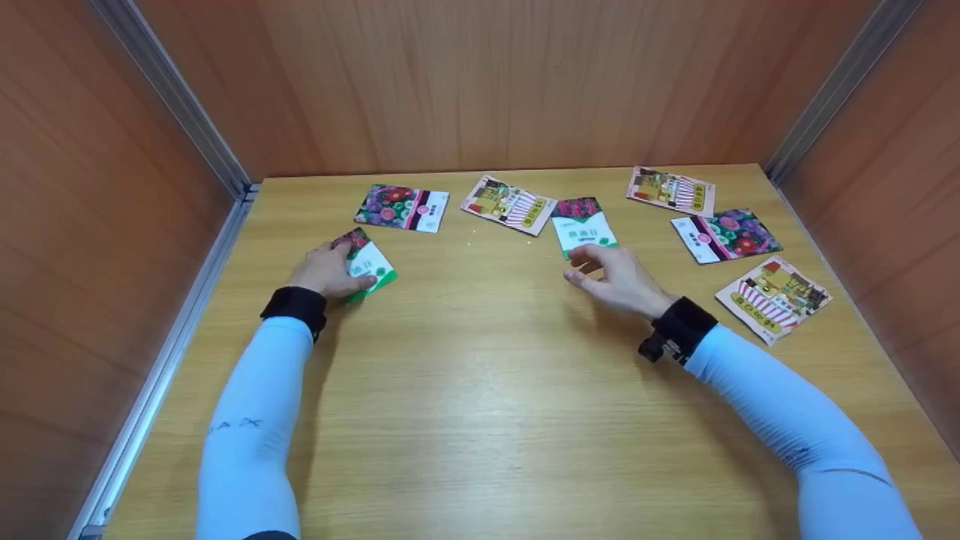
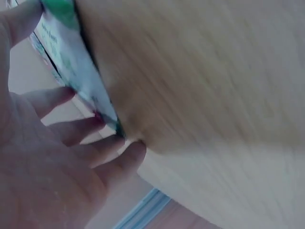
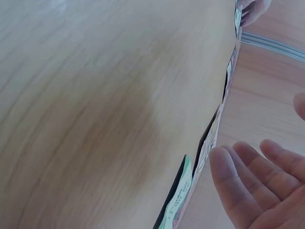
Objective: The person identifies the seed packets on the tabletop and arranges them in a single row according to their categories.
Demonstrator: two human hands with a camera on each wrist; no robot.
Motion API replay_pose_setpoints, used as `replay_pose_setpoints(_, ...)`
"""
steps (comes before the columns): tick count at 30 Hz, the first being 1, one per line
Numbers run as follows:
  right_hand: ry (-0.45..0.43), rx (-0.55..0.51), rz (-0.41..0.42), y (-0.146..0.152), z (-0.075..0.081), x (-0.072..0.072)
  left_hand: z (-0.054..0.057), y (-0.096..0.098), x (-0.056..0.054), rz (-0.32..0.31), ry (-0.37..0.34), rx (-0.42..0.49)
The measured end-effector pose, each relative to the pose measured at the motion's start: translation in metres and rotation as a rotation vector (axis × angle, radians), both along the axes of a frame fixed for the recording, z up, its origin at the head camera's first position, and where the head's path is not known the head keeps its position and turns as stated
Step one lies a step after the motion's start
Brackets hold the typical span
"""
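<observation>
At the left of the wooden tabletop (image 1: 480, 420), the left hand (image 1: 324, 271) rests on the left green-and-white packet (image 1: 365, 262). Fingers spread, only slightly bent, tips along the packet's left and far side; thumb lies over its near part. Packet sits aslant.

Right of centre, the right hand (image 1: 619, 281) is at the near end of the right green-and-white packet (image 1: 582, 223). Fingers loosely bent, thumb apart, grasping nothing; right wrist view shows a gap between hand and packet. This packet lies flat, magenta end far.

Far left: left flower packet (image 1: 397, 207), just beyond the left hand's packet. Far middle: middle striped packet (image 1: 506, 204), its right corner meeting the right green-and-white one; touching or merely beside, cannot tell.

Right side, far to near: far striped packet (image 1: 673, 190), right flower packet (image 1: 727, 235), near striped packet (image 1: 775, 298), this last nearest the right edge.

Light-blue sleeves (image 1: 251, 442), black wristbands (image 1: 295, 307). Wood-grain panels (image 1: 480, 82) at left, far and right.
</observation>
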State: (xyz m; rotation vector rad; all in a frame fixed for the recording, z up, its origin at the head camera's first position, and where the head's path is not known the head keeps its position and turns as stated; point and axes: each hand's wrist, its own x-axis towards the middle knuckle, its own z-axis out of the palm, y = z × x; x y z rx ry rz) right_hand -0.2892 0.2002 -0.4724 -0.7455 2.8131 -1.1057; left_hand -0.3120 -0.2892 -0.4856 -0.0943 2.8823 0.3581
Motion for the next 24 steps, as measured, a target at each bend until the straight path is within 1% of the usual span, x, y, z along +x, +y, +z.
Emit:
replay_pose_setpoints(6,-0.005,0.013,0.001,0.002,-0.001,0.001,0.001,0.007,0.01,-0.031,-0.002,0.041)
replay_pose_setpoints(9,-0.021,0.016,0.002,0.003,-0.002,0.002,0.004,0.01,0.015,-0.038,-0.032,0.065)
replay_pose_setpoints(12,-0.035,0.023,0.003,0.003,-0.003,0.003,0.008,0.014,0.02,-0.052,-0.078,0.074)
replay_pose_setpoints(15,-0.042,0.026,0.003,0.002,-0.004,0.004,0.013,0.017,0.024,-0.094,-0.102,0.067)
replay_pose_setpoints(19,-0.06,0.02,0.003,0.001,-0.006,0.005,0.016,0.02,0.028,-0.134,-0.129,0.051)
replay_pose_setpoints(22,-0.07,0.016,0.003,0.001,-0.007,0.006,0.016,0.02,0.031,-0.131,-0.15,0.047)
replay_pose_setpoints(24,-0.06,0.016,0.01,0.002,-0.007,0.006,0.016,0.018,0.034,-0.143,-0.151,0.052)
